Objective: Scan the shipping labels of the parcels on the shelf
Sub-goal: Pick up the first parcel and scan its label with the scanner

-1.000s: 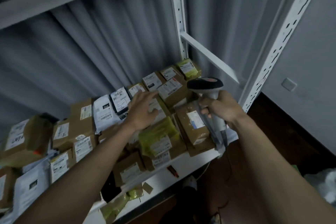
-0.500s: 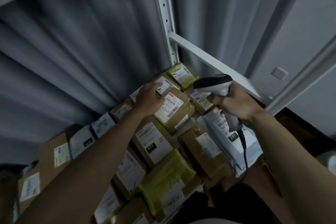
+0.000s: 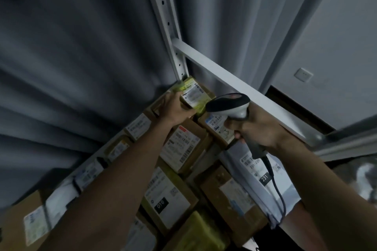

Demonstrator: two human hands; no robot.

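Observation:
Several labelled parcels crowd the shelf, mostly brown cardboard boxes (image 3: 183,146) with white shipping labels. My left hand (image 3: 173,109) grips a small yellow-green parcel (image 3: 193,94) in the far corner, its label facing up. My right hand (image 3: 257,128) holds a grey and black barcode scanner (image 3: 229,105) by the handle, its head just right of that parcel and pointing towards it. The scanner's cable (image 3: 275,185) hangs down over a white poly-bag parcel (image 3: 255,167) marked 231.
A white metal shelf upright (image 3: 165,18) stands behind the corner parcel, and a side rail (image 3: 234,85) runs down to the right. Grey curtain folds (image 3: 71,67) hang behind. A grey wall with a switch plate (image 3: 303,74) is at the right.
My left hand has moved from the middle boxes back to the yellow-green corner parcel and taken hold of it. The scanner followed towards that corner, and the view came closer.

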